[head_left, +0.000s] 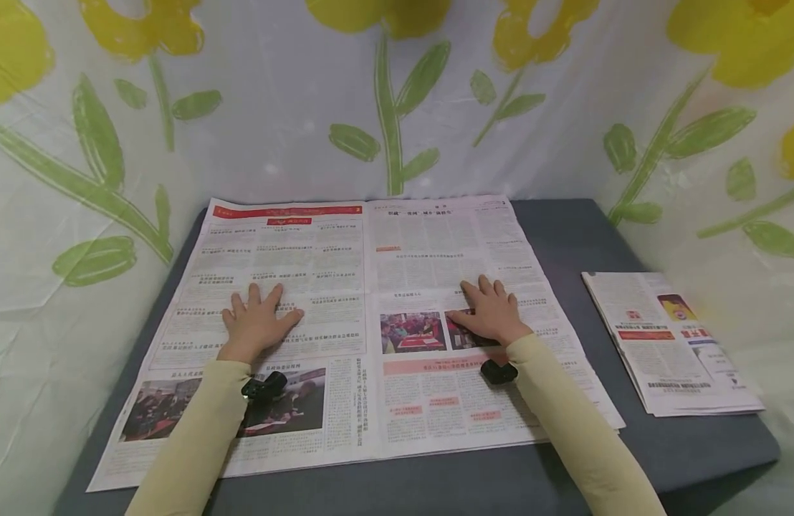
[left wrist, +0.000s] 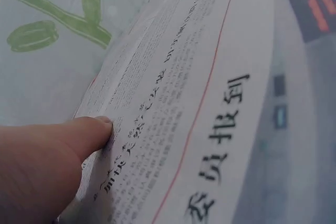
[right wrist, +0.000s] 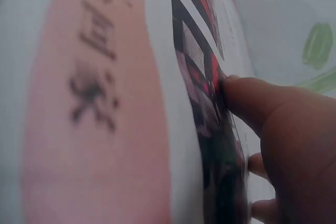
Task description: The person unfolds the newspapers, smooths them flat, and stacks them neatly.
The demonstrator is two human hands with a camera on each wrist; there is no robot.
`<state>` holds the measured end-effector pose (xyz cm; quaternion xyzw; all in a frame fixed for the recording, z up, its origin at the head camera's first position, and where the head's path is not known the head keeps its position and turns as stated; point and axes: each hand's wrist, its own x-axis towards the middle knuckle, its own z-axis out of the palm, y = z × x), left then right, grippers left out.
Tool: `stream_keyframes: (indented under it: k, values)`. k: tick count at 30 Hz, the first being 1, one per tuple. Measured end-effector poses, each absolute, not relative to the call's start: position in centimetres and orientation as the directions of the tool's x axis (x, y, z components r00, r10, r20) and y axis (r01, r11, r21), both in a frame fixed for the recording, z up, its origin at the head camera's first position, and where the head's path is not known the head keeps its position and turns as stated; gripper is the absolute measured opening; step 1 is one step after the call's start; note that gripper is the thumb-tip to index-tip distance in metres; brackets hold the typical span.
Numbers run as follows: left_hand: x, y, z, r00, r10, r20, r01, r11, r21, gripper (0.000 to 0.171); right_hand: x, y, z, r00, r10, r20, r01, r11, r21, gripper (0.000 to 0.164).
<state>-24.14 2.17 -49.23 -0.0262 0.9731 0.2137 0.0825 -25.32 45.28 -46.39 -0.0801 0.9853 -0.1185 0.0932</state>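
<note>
A newspaper (head_left: pixel 332 287) lies unfolded across the table, its centre crease running away from me. My left hand (head_left: pixel 258 326) rests on the left page with fingers spread, just above a photo. On the right page my right hand (head_left: pixel 490 313) lies with its fingers out, partly covering one of two small photos. The left wrist view shows the left thumb (left wrist: pixel 92 132) touching the printed sheet (left wrist: pixel 173 103). In the right wrist view the right thumb (right wrist: pixel 252 95) touches the paper at the edge of a photo (right wrist: pixel 210 145). Neither hand grips anything.
A folded stack of newspapers (head_left: pixel 668 351) lies on the right side of the dark grey table (head_left: pixel 565 229). White curtains with yellow flowers and green stems (head_left: pixel 390 107) stand behind and on both sides. Black wrist cameras (head_left: pixel 264 387) sit at the cuffs.
</note>
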Motion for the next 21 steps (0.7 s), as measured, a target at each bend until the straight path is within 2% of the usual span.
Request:
stream_keyframes:
  k: [12,21]
  values:
    - [-23.69,2.19,-48.77,-0.975,-0.016,-0.220,-0.109,0.902,0.419,0.088,-24.73,45.11,-46.15,-0.960,-0.154,-0.232,-0.088,0.959,-0.269,0.084]
    - [-23.78,2.13,-49.06,-0.975,-0.010,-0.221,-0.102,0.906,0.410,0.088,-24.77,45.13,-46.46,-0.953,-0.155,-0.259,-0.100,0.972,-0.213,0.083]
